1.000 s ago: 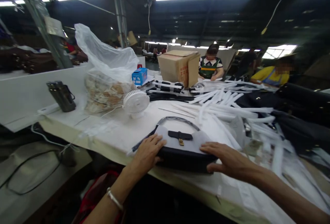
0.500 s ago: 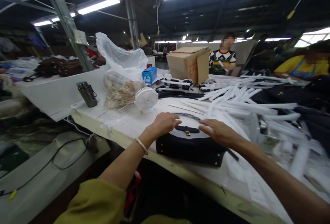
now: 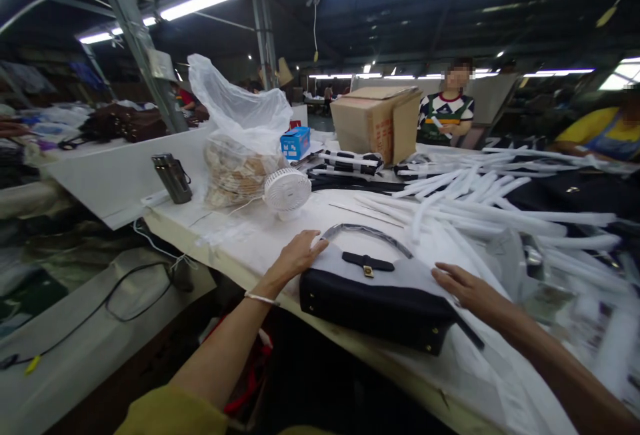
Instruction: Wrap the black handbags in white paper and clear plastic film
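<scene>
A black handbag (image 3: 370, 308) lies near the table's front edge, its studded base toward me. White wrapping sheet (image 3: 415, 278) covers its upward face, with a black strap and gold clasp (image 3: 369, 271) showing on top. The wrapped handle (image 3: 367, 228) arches out on the far side. My left hand (image 3: 297, 253) rests at the bag's upper left corner near the handle's end, fingers stretched and partly hidden from view. At the right side, my right hand (image 3: 457, 283) lies by the sheet's edge with its fingers extended. Neither hand visibly grips the bag.
A white fan (image 3: 287, 191) stands beyond my left hand, beside a clear plastic sack (image 3: 235, 171). A dark flask (image 3: 173, 178) is farther left. White foam strips (image 3: 480, 205) cover the right side. A cardboard box (image 3: 373, 125) stands behind; a co-worker (image 3: 447, 115) is beyond it.
My hands have moved apart, from over the bag's middle to its two sides. More of the sheet and handle now shows, and the view has shifted slightly.
</scene>
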The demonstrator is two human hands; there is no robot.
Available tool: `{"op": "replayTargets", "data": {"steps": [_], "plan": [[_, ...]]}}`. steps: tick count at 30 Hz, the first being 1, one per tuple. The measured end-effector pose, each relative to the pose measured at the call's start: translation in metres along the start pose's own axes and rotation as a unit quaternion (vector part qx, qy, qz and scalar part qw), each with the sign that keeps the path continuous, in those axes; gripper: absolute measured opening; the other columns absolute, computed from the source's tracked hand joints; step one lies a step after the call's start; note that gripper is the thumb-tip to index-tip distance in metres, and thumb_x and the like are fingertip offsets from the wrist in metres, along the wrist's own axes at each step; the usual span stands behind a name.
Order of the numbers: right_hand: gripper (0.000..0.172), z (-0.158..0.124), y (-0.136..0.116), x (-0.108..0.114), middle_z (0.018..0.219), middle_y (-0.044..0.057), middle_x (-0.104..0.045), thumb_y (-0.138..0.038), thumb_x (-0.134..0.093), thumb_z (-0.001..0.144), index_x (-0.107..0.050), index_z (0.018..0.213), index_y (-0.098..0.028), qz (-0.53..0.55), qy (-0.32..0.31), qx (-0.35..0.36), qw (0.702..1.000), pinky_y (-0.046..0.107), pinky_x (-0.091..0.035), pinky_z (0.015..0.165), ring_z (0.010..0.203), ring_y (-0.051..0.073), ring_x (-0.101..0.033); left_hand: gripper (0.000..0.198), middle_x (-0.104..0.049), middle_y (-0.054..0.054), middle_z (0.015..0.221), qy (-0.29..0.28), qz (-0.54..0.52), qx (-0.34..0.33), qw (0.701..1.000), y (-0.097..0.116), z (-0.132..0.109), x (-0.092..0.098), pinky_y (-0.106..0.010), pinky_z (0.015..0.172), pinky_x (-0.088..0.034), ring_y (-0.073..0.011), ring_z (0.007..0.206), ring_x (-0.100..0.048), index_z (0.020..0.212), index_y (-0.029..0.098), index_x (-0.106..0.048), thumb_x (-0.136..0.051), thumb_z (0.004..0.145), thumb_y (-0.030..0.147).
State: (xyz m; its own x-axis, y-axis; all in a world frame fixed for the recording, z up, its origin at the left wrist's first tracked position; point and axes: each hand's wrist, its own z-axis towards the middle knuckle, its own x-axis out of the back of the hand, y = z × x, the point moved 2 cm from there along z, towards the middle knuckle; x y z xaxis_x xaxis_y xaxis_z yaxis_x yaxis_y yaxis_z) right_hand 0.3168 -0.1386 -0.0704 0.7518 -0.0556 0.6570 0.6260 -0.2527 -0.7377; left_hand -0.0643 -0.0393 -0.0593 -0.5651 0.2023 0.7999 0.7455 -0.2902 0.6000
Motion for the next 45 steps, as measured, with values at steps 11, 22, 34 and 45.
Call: {"op": "replayTargets", "data": {"steps": [11,22,34,45], "plan": [[0.086,-0.041,-0.002,-0.03,0.124,0.017,-0.067,-0.068,-0.063,0.076,-0.046,0.145,-0.019,0.218,-0.043,-0.088,0.971,0.046,-0.062,0.077,0.105,0.038,-0.068,0.066,-0.07,-0.012,0.118,-0.013,-0.241,0.029,0.97,-0.023,-0.022,-0.009,-0.04,0.098,-0.048,-0.0295,0.112,-0.062,0.119,0.012,-0.064,-0.047,0.087,0.067],[0.096,-0.018,-0.011,-0.014,0.147,0.019,-0.048,-0.056,-0.08,0.065,-0.04,0.144,-0.019,0.159,-0.041,0.124,0.979,0.051,-0.04,0.112,0.135,0.038,-0.045,0.074,-0.054,-0.013,0.143,0.015,-0.438,-0.094,0.894,-0.018,-0.021,0.005,-0.046,0.114,-0.035,-0.0334,0.133,-0.046,0.136,0.017,-0.051,-0.079,0.071,0.038],[0.091,-0.031,-0.056,-0.002,0.134,0.015,-0.061,-0.063,-0.08,0.062,-0.05,0.137,-0.021,0.166,0.059,0.113,0.978,0.048,-0.053,0.098,0.123,0.039,-0.056,0.071,-0.064,-0.01,0.126,0.055,-0.34,-0.133,0.929,0.01,-0.003,0.03,-0.04,0.105,-0.043,-0.0291,0.119,-0.057,0.128,0.017,-0.057,-0.074,0.072,0.057],[0.07,-0.052,0.002,0.001,0.135,0.014,-0.061,-0.062,-0.071,0.075,-0.06,0.13,-0.02,0.206,0.046,0.08,0.974,0.047,-0.048,0.104,0.121,0.031,-0.06,0.078,-0.041,-0.017,0.152,0.131,-0.264,-0.09,0.951,-0.034,-0.023,-0.001,-0.045,0.119,-0.027,-0.0299,0.142,-0.036,0.144,0.011,-0.04,-0.048,0.087,0.065]]}}
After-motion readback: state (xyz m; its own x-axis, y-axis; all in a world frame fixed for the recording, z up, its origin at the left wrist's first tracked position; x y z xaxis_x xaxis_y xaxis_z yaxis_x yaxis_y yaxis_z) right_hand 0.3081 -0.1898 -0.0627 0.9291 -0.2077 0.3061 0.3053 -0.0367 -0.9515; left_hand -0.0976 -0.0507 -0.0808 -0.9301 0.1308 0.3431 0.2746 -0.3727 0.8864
